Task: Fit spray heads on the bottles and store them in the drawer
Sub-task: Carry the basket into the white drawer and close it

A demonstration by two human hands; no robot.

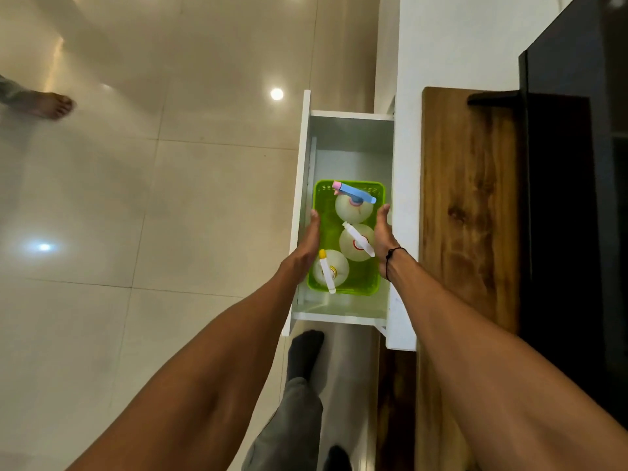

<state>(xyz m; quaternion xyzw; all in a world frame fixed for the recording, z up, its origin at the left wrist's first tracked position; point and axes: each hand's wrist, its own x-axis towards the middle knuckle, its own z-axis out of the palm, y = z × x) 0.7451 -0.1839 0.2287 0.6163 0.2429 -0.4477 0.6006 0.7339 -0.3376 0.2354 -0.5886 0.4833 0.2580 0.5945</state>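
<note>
The green basket [350, 283], in which three bottles [355, 246] already fitted with spray heads [358, 239] are stood, is gripped at its sides by the left hand [307, 246] and right hand [384, 239] inside the open drawer [350, 137], so that, it is judged, only releasing and closing are left.

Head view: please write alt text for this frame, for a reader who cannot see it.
Seen from above, a person's left hand and right hand grip the long sides of a green basket inside an open white drawer. The basket holds three clear bottles with spray heads fitted. A glossy tiled floor lies to the left.
</note>
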